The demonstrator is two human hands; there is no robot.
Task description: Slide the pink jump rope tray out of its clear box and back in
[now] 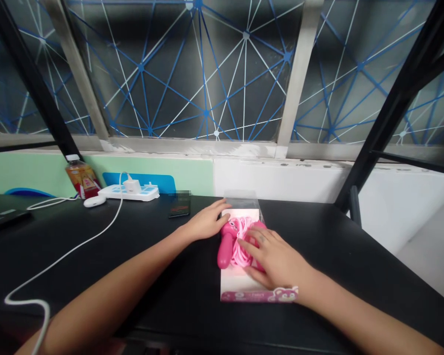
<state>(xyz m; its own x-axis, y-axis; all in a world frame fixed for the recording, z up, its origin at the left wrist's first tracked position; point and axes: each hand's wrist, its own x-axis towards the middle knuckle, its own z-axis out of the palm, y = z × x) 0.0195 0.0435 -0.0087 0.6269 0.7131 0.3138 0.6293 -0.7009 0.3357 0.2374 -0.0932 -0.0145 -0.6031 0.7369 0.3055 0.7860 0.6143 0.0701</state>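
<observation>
A pink jump rope [240,249] lies coiled on a pale box insert [237,282], its left handle [225,250] pointing toward me. A bear-like face shows at that handle's top. My left hand [209,220] is open at the box's far left side, fingers stretched out beside the rope. My right hand [274,254] lies over the coil's right part with its fingers spread, partly hiding the other handle. Behind the insert is a clear plastic box [240,202]. A purple strip with a cartoon bear [284,295] runs along the near edge.
A dark phone [180,206] lies left of the box. Farther left are a white power strip [142,192] with a charger [132,185], a white oval item [95,201] and a drink bottle [83,177]. A white cable [77,246] crosses the black table [311,305]. Black posts stand on both sides.
</observation>
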